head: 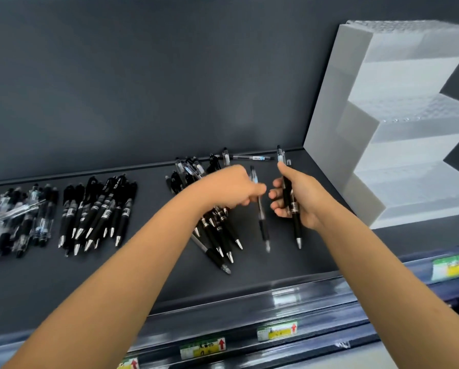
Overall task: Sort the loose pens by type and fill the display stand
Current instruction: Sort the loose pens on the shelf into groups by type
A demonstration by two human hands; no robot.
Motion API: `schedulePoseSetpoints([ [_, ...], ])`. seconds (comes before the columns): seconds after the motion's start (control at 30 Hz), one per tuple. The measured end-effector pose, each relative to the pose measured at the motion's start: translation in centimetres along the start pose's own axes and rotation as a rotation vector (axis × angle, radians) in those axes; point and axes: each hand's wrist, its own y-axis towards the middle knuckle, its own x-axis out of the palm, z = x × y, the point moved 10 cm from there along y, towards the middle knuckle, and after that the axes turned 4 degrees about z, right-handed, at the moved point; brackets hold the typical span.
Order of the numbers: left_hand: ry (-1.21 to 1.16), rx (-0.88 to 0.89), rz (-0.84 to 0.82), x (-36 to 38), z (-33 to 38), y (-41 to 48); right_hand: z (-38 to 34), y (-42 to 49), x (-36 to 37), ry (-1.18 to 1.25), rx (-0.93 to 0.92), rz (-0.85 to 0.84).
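Three pen heaps (pixel 98 211) on shelf; one tiered stand (pixel 398 123); two hands (pixel 231 189).

Non-task items: shelf and labels
Dark grey shelf (pixel 116 275) spans frame; yellow-green price labels (pixel 203 348) with red arrows along lower edge.

Bare forearms, no sleeves, left hand (pixel 229 189), right hand (pixel 301 199)
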Motion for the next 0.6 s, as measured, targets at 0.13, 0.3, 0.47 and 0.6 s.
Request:
schedulePoseSetpoints([
  [0.13, -0.221, 0.115, 0.186, -2.0, 1.7, 0.2, 0.4, -1.2, 3.5, 0.161, 0.031, -0.182],
  [0.3, -0.047, 0.174, 0.483, -5.4, 1.6, -0.1, -0.4, -1.9, 4.5, 0.324, 0.042, -0.254],
  [0.47, 0.440, -0.125, 0.606, -9.0, -2.6, -0.9, -1.0, -1.3, 2.5, 0.219, -0.048, -0.110],
  [0.6, 0.511, -0.291, 0.439, -7.3, -5.9, 0.2, -0.8, -1.2, 2.4, 0.221, -0.053, -0.056],
])
